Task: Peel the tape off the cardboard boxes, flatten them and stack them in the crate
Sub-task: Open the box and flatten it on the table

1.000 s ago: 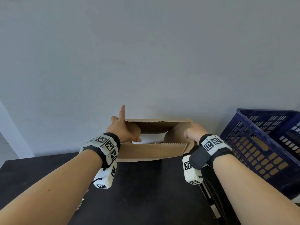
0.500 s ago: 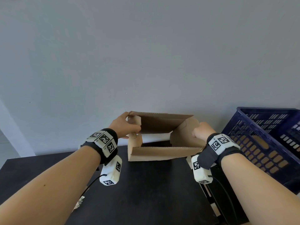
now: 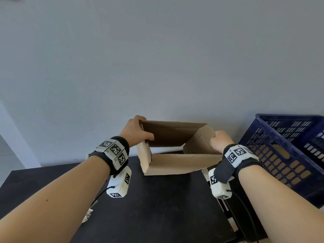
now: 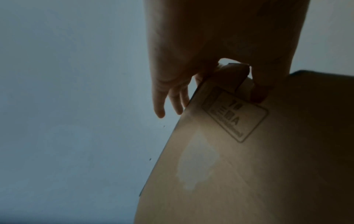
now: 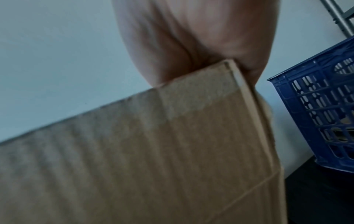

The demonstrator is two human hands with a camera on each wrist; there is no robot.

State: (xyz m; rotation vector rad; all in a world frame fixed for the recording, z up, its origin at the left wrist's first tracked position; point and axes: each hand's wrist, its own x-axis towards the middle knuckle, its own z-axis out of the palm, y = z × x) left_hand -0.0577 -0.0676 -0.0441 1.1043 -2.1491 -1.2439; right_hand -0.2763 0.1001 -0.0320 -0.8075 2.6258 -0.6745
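Observation:
An opened brown cardboard box (image 3: 177,163) hangs in the air above the black table (image 3: 157,207), its open side towards me. My left hand (image 3: 138,131) grips the far left corner, thumb inside, fingers behind the wall. In the left wrist view the thumb pinches the box (image 4: 249,151) near a printed stamp. My right hand (image 3: 220,140) holds the right end flap; in the right wrist view the palm (image 5: 201,45) presses on the box (image 5: 153,151) corner and the fingers are hidden behind it. The blue crate (image 3: 287,155) stands to the right.
A grey wall rises just behind the box. The blue crate (image 5: 321,118) holds brown cardboard, seen through its slots. Small white scraps (image 3: 87,213) lie near the table's left front edge. A metal bar shows at the top right of the right wrist view.
The box has been lifted off the table and swung so its left end drops. My left hand went from spread on the box's left end to gripping its far corner.

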